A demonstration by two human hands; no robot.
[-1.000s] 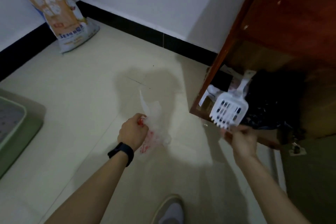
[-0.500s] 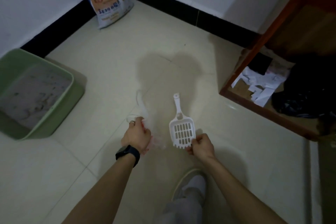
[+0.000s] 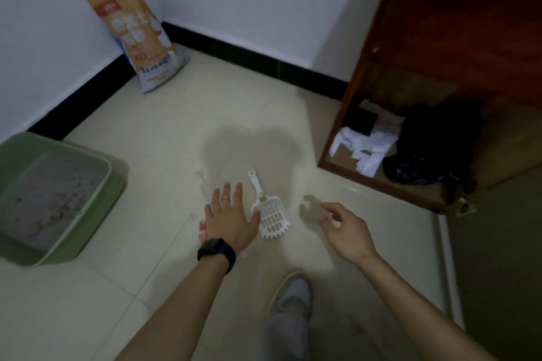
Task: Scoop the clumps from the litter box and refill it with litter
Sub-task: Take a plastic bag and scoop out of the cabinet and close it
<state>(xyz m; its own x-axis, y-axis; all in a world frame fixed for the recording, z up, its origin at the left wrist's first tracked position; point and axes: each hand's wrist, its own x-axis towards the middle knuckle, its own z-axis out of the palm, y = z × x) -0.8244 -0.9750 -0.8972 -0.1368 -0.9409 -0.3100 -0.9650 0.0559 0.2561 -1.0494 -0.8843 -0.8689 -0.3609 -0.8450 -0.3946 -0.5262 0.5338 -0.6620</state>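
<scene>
— Where's the scoop (image 3: 269, 214)?
— Lying on the floor (image 3: 164, 132) between my hands. Left hand (image 3: 230, 218) spread flat, empty; right hand (image 3: 346, 228) loosely curled, empty. Litter box (image 3: 55, 199) sits far left.

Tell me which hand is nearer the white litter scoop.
Left. The left hand lies spread right beside the white litter scoop, its thumb at the scoop's edge; the right hand hovers farther off, open.
</scene>
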